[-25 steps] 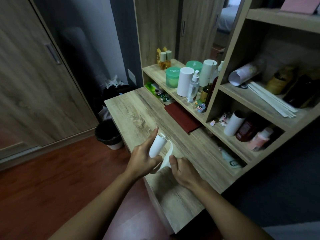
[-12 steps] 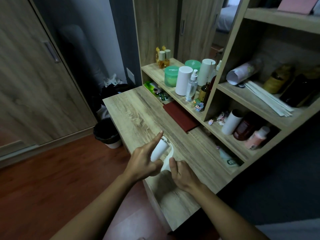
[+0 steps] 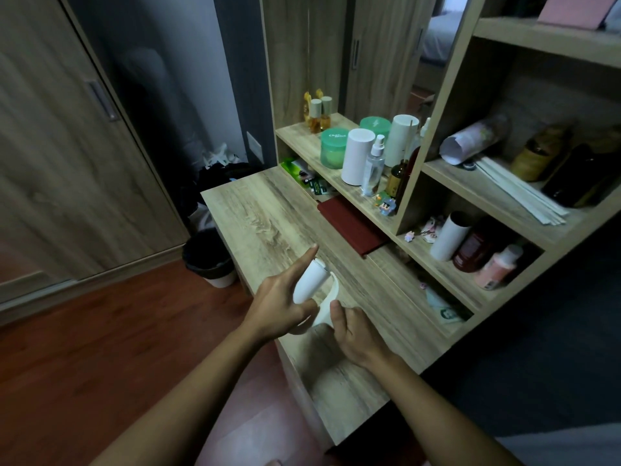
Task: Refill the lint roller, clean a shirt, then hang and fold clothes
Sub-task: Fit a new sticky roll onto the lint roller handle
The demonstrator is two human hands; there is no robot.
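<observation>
over the light wood-grain desk (image 3: 268,213), left grip (image 3: 279,307) clasps the white cylindrical lint roll (image 3: 311,279), forefinger straight; right grip (image 3: 356,331) pinches the white curved roller handle (image 3: 327,306) beneath. recommendation: brace the handle, seat the roll squarely.

A lined bin (image 3: 210,260) stands beside the wooden desk (image 3: 268,213).

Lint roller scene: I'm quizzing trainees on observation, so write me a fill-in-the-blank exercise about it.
The left hand grips a roll coloured ____.
The bin stands on the ____.
Both lidded jars on the shelf are ____.
Missing words: white, floor, green.
</observation>
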